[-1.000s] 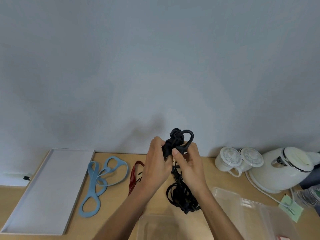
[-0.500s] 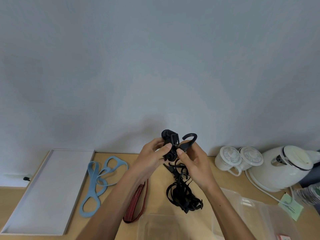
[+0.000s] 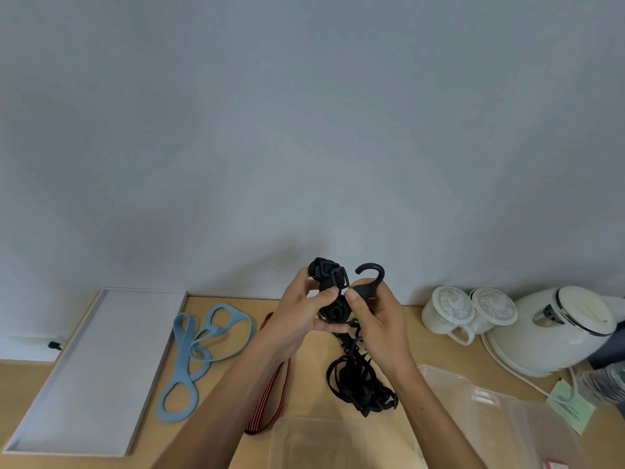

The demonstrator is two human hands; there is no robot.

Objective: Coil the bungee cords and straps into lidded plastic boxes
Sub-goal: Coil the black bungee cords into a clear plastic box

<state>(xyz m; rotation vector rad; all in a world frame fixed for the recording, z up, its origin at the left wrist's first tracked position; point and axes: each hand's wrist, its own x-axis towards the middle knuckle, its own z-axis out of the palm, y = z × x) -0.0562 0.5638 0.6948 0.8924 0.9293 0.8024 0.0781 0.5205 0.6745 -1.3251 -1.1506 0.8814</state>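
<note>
Above the wooden table I hold a black bungee cord (image 3: 333, 301) with both hands. My left hand (image 3: 304, 313) grips its bunched end with a square buckle at the top. My right hand (image 3: 375, 316) pinches the shaft of its black hook (image 3: 372, 275), which curls upward. The rest of the cord hangs down into a tangled black pile (image 3: 360, 384) on the table. A clear plastic box (image 3: 338, 441) sits at the near edge, and another clear box or lid (image 3: 490, 411) lies to its right.
A red striped strap (image 3: 270, 401) lies under my left forearm. A light blue looped strap (image 3: 203, 346) rests to its left, beside a white tray (image 3: 91, 367). Two white lidded cups (image 3: 470, 313) and a white kettle (image 3: 561, 330) stand at the back right.
My hands have drawn slightly apart, so the hook now stands free to the right of the bunched end. The bundle has turned and its buckle shows at the top.
</note>
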